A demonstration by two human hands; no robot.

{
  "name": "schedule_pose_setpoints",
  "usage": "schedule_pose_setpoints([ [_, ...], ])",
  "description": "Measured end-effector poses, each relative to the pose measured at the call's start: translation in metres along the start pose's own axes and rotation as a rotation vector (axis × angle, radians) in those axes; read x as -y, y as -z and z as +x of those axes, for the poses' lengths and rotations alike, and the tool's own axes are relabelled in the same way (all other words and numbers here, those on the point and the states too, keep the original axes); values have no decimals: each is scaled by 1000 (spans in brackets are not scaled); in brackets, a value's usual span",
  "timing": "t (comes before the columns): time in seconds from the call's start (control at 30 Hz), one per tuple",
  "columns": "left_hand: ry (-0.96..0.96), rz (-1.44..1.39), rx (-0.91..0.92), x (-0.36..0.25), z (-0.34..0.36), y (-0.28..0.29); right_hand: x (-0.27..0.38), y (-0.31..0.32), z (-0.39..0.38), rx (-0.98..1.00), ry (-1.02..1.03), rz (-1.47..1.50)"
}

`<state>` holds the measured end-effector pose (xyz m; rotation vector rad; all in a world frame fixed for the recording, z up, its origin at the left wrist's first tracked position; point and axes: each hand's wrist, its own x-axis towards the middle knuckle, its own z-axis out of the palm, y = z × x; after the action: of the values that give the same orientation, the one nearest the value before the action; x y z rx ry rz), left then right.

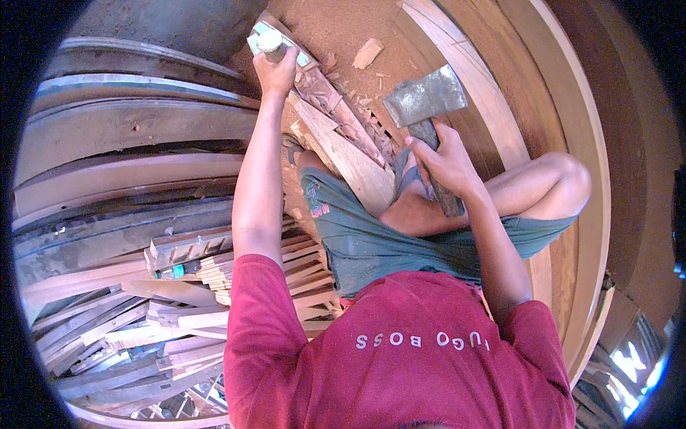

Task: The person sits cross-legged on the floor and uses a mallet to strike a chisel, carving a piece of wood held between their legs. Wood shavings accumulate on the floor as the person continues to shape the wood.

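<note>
My left hand [275, 68] grips an upright cylindrical handle with a pale top [270, 41], probably a tool; its lower end is hidden. It stands over a long wooden piece [329, 107] with a light mint patch at its far end and shavings along it. A pale board [357, 179] lies alongside, between my legs. My right hand [446, 161] holds an axe by its dark wooden handle [449, 200], with the broad, worn metal head [423, 96] raised to the right of the wooden piece.
Curved planks [128, 129] are stacked at the left, above piles of wood offcuts [121, 336] and a small teal object [169, 272]. A wood scrap [368, 53] and shavings lie ahead. Long curved boards [500, 121] run along the right. My bent right knee [568, 175] rests there.
</note>
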<state>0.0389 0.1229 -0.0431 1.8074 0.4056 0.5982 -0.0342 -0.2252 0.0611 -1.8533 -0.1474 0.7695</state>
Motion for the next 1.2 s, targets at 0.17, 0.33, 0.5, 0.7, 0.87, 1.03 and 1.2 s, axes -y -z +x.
schedule_pose_setpoints([
  [0.17, -51, -16, -8, -1, -1, -1, 3, -2, -2, 8, 6, 15],
  [0.33, -49, 79, -11, -4, -3, 2, 1, 0, -1, 6, -6, 8],
  [0.5, -56, 24, -42, -3, -7, 3, 4, 0, -2, -4, 2, -36],
  [0.7, -57, -58, -77, -8, -14, 3, -3, -1, 1, 10, 15, 4],
  [0.87, -157, -17, -91, 3, -18, 10, 20, -4, 14, 21, 67, -125],
  [1.03, -120, -98, -106, -1, -21, 7, 111, -12, 41, -114, 672, -358],
  [1.2, -121, -110, -236, 0, -28, 7, 203, -45, 68, -100, 1114, -77],
])
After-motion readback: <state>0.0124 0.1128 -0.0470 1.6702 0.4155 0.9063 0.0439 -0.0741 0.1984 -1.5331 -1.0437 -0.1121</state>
